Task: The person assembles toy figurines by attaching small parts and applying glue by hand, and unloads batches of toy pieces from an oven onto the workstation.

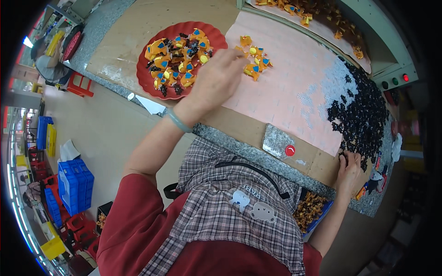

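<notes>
My left hand (220, 80) is over the pink sheet (276, 99), just right of a red scalloped plate (142, 69). Its fingers are curled together beside a small cluster of orange plastic pieces (260, 62) with yellow and blue parts; what they hold, if anything, is hidden. On the plate lie many similar orange pieces (161, 62) mixed with small black pieces (177, 88). At the near right, my right hand (351, 169) has its fingertips pinched at the edge of a wide spread of small black pieces (361, 108). Whatever sits between those fingertips cannot be made out.
Small whitish pieces (340, 78) lie beside the black spread. A machine (382, 55) with a belt of orange pieces stands at the back right. A metal plate with a red button (290, 150) is at the table's front edge. A blue bin of brown-orange pieces (311, 209) stands below.
</notes>
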`<action>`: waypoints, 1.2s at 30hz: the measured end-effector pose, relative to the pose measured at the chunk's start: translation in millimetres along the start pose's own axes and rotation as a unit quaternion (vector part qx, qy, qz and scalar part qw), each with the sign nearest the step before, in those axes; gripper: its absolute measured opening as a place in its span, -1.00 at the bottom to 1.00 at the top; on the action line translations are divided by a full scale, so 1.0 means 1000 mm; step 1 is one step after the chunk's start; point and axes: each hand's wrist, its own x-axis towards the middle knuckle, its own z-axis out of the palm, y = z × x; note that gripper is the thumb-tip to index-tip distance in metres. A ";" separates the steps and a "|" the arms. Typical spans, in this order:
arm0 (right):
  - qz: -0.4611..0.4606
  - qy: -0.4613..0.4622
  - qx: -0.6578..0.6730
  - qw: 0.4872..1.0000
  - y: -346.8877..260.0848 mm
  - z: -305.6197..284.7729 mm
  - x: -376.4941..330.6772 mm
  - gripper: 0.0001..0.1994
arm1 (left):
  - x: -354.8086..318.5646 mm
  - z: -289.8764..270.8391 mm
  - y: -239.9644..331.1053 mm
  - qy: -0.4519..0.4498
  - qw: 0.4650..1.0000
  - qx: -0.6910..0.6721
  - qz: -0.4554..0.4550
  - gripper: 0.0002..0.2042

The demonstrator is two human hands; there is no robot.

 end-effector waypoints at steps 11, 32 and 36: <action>0.130 -0.091 0.233 0.960 -0.027 -0.012 -0.020 -0.87 | -0.007 0.042 0.019 -0.091 0.989 0.012 -0.117 -0.67; 0.141 -0.261 0.577 0.761 -0.108 -0.013 -0.013 -0.74 | -0.043 0.002 0.093 -0.176 0.671 -0.616 -0.373 -0.55; 0.109 -0.270 0.610 0.737 -0.103 -0.009 -0.013 -0.75 | -0.043 0.000 0.096 -0.196 0.663 -0.633 -0.347 -0.61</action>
